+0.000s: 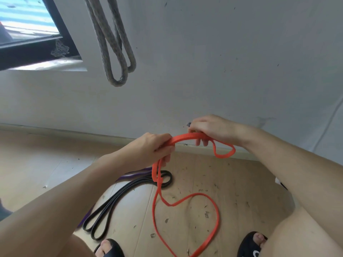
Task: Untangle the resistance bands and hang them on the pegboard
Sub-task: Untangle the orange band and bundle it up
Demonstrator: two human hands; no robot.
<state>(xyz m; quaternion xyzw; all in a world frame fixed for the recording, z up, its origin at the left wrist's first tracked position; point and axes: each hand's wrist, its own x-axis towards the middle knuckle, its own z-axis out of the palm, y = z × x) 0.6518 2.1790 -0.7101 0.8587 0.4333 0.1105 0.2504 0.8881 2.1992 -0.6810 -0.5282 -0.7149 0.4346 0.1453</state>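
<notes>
Above the wooden floor [241,191], I see both grips grasping the orange band [185,136]: left hand [156,147], right hand [209,127]; black band [118,199] lies below.

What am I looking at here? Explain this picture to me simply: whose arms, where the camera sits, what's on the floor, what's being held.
There is no machine here. The one picture comes from a wide-angle camera worn on a person's head, looking forward and down, so the arms and the sandalled feet at the bottom edge are the wearer's own.

Both hands grip an orange band: the left hand holds it where it bends downward, and the right hand holds it a little further along, with a small loop sticking out past that hand. The rest of the band hangs down, its lower end running out of the picture.

On the wooden floor lie a black band folded in loops and a purple band partly under it. A grey band hangs against the wall; what it hangs from is out of view.
</notes>
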